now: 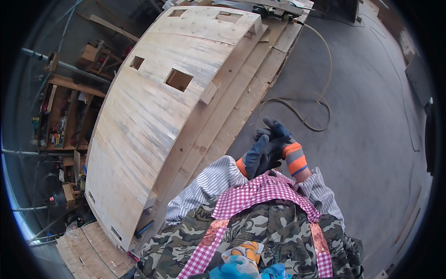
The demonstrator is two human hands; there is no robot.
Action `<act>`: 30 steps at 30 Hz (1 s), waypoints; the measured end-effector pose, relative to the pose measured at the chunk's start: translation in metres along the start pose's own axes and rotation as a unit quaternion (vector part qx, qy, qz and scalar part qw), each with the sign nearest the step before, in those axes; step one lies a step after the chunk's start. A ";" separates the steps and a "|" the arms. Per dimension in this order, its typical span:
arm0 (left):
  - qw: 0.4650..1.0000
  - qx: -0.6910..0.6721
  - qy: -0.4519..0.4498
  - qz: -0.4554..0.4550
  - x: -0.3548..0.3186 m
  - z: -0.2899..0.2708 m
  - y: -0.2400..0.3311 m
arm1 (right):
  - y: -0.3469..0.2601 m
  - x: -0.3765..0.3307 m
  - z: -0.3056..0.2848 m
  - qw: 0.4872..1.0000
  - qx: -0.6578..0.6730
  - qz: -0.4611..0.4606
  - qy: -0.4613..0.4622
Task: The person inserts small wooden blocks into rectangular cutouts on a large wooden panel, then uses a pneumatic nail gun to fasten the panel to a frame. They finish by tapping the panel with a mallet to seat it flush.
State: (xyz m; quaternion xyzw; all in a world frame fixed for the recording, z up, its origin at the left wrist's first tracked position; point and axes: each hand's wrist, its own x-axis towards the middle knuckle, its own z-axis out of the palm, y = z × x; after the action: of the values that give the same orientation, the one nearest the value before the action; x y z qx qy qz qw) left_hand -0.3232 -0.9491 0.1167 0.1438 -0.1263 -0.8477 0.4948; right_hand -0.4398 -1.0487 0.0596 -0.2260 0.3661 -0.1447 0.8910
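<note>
My left hand (256, 157) and my right hand (278, 136) meet in front of my chest, both in dark blue-black work gloves with orange and grey cuffs. The gloves overlap and touch each other. Stretched fingers of the right hand point up and to the left. On the left hand a digit stands up straight, while its other fingers are partly covered by the overlap. No object shows between them. Just left of my hands lies a large curved plywood panel (139, 107) with several rectangular cut-outs, resting on a long wooden bench (241, 93).
A power tool (268, 11) sits at the bench's far end. From there a pale hose (329, 60) runs down and coils on the grey floor (367, 125). Wooden shelves (62, 114) with tools stand left, beyond the panel. A blue pen-like thing (145, 228) lies by its near edge.
</note>
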 end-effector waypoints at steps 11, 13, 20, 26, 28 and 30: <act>0.977 0.201 -0.069 -0.015 0.166 0.050 -0.053 | -0.081 -0.066 -0.167 0.928 0.267 -0.215 0.147; 0.989 0.148 -0.016 -0.024 0.182 0.047 -0.076 | -0.084 -0.068 -0.188 0.920 0.264 -0.248 0.147; 0.955 0.230 0.037 -0.183 0.214 0.016 -0.013 | -0.171 -0.138 -0.230 0.930 0.200 -0.224 0.213; 0.869 0.258 0.357 0.227 0.272 -0.044 0.073 | -0.197 -0.143 -0.253 0.671 0.476 -0.538 0.185; 0.888 0.367 0.250 0.123 0.329 -0.056 0.010 | -0.183 -0.104 -0.266 0.620 0.531 -0.577 0.016; 0.892 0.410 0.167 0.085 0.384 -0.069 -0.031 | -0.198 -0.086 -0.290 0.744 0.435 -0.499 0.093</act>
State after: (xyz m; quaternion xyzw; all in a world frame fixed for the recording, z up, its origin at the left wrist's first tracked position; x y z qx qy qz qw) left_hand -0.5025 -1.2755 -0.0039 0.4625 -0.3898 -0.6384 0.4760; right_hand -0.7260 -1.2681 0.0285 0.0504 0.1794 -0.7325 0.6548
